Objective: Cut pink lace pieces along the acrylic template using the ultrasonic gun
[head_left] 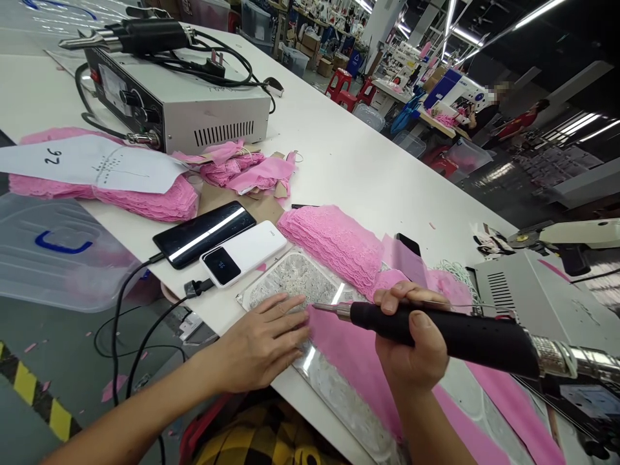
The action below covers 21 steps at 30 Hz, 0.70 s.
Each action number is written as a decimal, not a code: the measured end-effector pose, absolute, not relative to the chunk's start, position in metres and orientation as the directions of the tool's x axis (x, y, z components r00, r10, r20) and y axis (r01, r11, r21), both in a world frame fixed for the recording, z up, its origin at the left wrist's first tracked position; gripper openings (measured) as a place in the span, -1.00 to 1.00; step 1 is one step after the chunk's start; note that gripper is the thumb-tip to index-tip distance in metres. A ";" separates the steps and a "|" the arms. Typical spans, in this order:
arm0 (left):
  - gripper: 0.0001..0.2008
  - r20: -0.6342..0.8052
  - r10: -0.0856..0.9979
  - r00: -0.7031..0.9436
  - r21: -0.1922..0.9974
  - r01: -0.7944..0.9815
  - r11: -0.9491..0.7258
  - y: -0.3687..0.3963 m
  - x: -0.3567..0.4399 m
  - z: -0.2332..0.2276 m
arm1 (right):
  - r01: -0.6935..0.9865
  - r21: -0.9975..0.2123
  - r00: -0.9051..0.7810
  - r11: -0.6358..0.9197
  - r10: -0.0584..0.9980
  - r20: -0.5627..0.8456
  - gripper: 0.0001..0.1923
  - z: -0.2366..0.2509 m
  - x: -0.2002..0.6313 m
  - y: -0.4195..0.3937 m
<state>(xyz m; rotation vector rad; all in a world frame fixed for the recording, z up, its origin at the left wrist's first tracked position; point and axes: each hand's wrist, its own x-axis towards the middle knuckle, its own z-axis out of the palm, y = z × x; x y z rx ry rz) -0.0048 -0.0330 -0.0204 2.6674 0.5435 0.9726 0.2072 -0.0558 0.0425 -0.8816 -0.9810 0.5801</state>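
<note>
**Pink lace, matt rubber, bright metal**

The right hand (411,349) grips a handheld cutting tool (436,330) with a matt black, rubbery-looking handle, a bare metal tip and a knurled, shiny metal collar at 3 o'clock. The left hand (264,342) lies flat on thin pink cloth (349,349) spread over a glossy glass plate (290,278) that catches the lights. At 12 o'clock of the hands sits a stack of pink lace (334,242), openwork and rough-textured. The power bank (245,253) is smooth white plastic, the phone (203,234) glossy black. The control box (184,106) is painted sheet metal; the table (349,155) is smooth matt white.
</note>
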 end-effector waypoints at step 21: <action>-0.73 0.616 0.389 0.685 0.337 0.218 -0.916 -0.034 -0.005 -0.022 | -0.075 -0.847 0.361 0.526 0.806 0.469 -0.90 0.044 0.198 -0.061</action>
